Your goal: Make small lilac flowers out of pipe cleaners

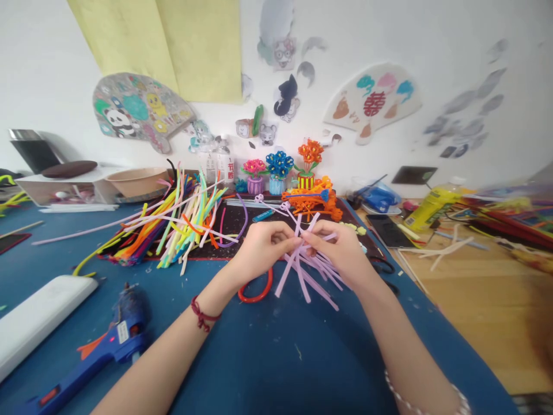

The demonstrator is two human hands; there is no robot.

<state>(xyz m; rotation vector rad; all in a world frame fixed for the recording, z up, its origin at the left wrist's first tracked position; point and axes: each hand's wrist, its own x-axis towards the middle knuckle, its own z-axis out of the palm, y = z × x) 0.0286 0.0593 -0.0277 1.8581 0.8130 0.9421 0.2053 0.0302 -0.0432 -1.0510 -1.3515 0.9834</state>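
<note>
Above the table (276, 363), the left hand (264, 248) and right hand (339, 248), thumbs pressed to fingers, pinch lilac stems (287, 275) close together, apparently to steady their crossing; the glue gun (108, 347) lies well apart, perhaps keeping its heat clear.

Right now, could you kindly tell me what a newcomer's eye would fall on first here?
Most likely the bright heap of multicoloured fuzzy stems, spread to the left of the hands. Next might come the row of pink, blue and orange potted flowers standing at the back, near the wall. In the middle, the left hand and right hand hold pale purple stems above the blue tabletop.
</note>
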